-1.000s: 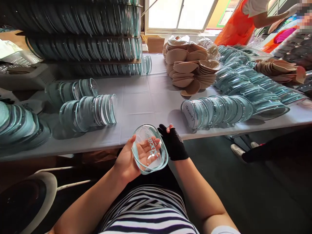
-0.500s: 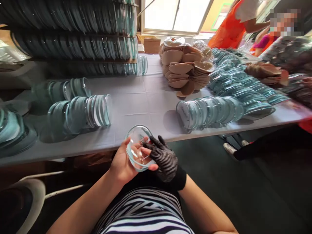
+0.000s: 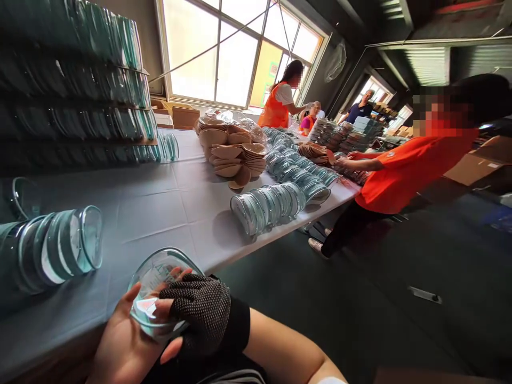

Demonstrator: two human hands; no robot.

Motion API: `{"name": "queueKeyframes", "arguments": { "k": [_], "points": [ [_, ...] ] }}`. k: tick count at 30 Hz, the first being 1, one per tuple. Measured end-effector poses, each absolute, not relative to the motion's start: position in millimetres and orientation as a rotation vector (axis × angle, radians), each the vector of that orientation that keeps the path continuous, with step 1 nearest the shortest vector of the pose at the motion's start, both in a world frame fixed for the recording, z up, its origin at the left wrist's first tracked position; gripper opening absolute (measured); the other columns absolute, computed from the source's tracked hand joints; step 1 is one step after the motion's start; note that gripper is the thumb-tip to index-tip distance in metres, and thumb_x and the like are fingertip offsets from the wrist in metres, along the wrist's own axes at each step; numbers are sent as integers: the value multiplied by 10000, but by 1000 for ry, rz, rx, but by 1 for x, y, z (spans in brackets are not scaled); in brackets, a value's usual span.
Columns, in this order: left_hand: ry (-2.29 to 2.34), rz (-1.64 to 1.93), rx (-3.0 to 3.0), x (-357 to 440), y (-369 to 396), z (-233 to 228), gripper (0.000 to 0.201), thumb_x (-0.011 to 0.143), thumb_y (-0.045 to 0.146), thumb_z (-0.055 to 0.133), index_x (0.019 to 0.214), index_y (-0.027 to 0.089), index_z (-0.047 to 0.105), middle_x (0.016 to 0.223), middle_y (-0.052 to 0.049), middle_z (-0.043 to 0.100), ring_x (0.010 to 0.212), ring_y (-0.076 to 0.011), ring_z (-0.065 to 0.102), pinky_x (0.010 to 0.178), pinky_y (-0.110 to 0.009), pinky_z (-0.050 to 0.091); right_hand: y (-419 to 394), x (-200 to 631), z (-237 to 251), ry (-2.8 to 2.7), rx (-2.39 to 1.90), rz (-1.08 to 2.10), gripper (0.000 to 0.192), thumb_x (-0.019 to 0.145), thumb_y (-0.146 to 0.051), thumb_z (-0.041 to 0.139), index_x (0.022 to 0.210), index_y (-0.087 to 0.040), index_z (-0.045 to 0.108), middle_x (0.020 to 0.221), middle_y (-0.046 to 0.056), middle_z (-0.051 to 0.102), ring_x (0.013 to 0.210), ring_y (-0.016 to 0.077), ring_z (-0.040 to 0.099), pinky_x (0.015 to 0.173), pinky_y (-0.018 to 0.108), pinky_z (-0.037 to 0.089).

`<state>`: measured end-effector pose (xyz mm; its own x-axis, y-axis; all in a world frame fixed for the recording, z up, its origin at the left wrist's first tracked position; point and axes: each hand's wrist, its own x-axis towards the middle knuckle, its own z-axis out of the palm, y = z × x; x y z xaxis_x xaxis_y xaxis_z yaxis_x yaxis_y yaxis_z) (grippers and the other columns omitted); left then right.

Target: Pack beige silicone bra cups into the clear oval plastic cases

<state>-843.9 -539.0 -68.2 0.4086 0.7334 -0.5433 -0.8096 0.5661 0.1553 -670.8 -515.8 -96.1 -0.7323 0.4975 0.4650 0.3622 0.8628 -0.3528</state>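
A clear, shallow, bowl-shaped shell (image 3: pixel 142 274) with faint lettering is held tilted over the table's front edge. My bare left hand (image 3: pixel 126 336) cradles it from below and the left, its thumb at the rim and its fingers showing through the clear wall. My right hand (image 3: pixel 200 306) wears a dark ribbed glove that leaves the thumb and one finger bare. Its fingers press into the hollow of the shell while the thumb stays outside the near rim. Left of my hands lies a row of nested clear shells (image 3: pixel 60 248).
Another row of clear shells (image 3: pixel 268 205) lies along the table (image 3: pixel 156 213) edge, with piled tan cups (image 3: pixel 232 149) behind. Tall racks of shells (image 3: pixel 80 80) stand at left. A person in orange (image 3: pixel 424 165) works at right; another person (image 3: pixel 278 104) stands near the window.
The view has swung right and tilted, bringing the person in orange at right into sight. Both hands keep hold of the clear shell, which now appears lower and further left.
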Motion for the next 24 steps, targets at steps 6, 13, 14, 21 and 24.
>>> {"name": "queueKeyframes", "arguments": {
  "k": [6, 13, 14, 21, 24],
  "points": [
    [526, 978, -176, -845, -538, -79, 569, 910, 226, 444, 1477, 187, 419, 993, -127, 723, 860, -271, 734, 643, -437, 633, -502, -666, -97, -2398, -636, 354, 620, 908, -534, 558, 1373, -143, 430, 1296, 114, 638, 1270, 190, 549, 1143, 346, 369],
    [570, 1074, -156, -841, -538, -84, 606, 887, 231, 473, 1489, 202, 416, 961, -129, 734, 824, -285, 737, 639, -448, 628, -504, -668, -93, -2291, -612, 526, 517, 965, -531, 411, 1314, -162, 505, 1243, 143, 666, 1257, 206, 564, 1088, 366, 425],
    [570, 1073, -150, -842, -538, -83, 613, 889, 232, 469, 1498, 204, 403, 977, -133, 737, 834, -287, 736, 633, -444, 626, -504, -669, -93, -2258, -616, 543, 542, 956, -551, 416, 1317, -159, 512, 1248, 150, 664, 1260, 218, 562, 1097, 385, 414],
    [492, 996, -79, -846, -543, -82, 681, 904, 267, 470, 1560, 232, 289, 1180, -155, 715, 990, -327, 721, 825, -529, 592, -516, -668, -74, -1841, -558, 1404, 556, 856, -633, 569, 1186, -194, 657, 1199, 131, 680, 1209, 266, 578, 1102, 413, 365],
    [454, 1056, 19, -833, -551, -89, 682, 897, 306, 505, 1551, 236, 324, 1342, -146, 639, 1219, -370, 612, 988, -531, 523, -516, -674, -73, -1255, -519, 1924, 668, 855, -760, 408, 1138, -198, 631, 997, 91, 709, 965, 233, 657, 957, 426, 464]
  ]
}}
